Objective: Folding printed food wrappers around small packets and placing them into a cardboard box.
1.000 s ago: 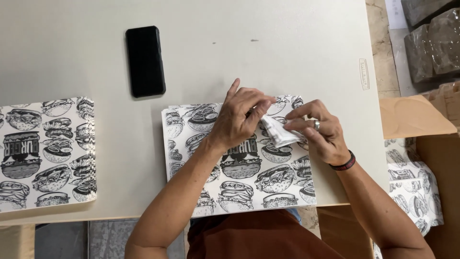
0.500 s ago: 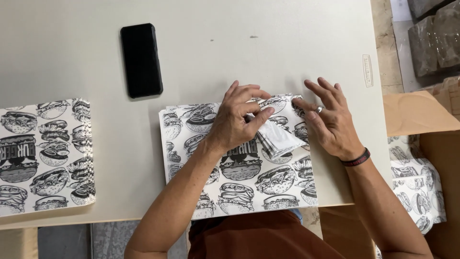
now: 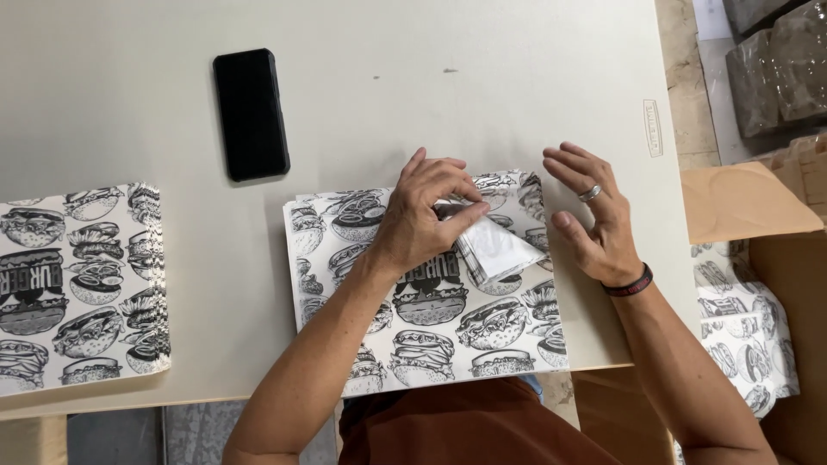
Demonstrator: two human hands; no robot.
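1. Whereas a second ago both hands were pinched together over the folded corner of the printed paper bag [image 3: 431, 301], the right hand [image 3: 594, 215] has now let go and hovers with fingers spread apart, just beside the bag's right edge and holding nothing.
2. The left hand [image 3: 426, 215] remains on the bag, its fingertips closed down on the turned-back flap [image 3: 495, 250], whose white inner side shows as a small triangle near the bag's upper right.
3. That shift suggests, as a judgement, that the fold is now kept in place by one hand alone, with the other free.
4. The bag itself lies flat at the near edge of the table [image 3: 431, 112], directly in front of the person; it looks like the top of a small stack, though how many sheets lie under it I cannot tell.
5. The camera has tipped slightly, so the black phone [image 3: 251, 114] now sits lower in view, face down or dark, well apart from the hands.
6. A second stack of printed bags [image 3: 82, 284] rests at the table's left edge.
7. To the right, off the pale table, an open cardboard box [image 3: 758, 258] holds more printed bags, and wrapped grey bundles [image 3: 780, 60] sit on the floor beyond.
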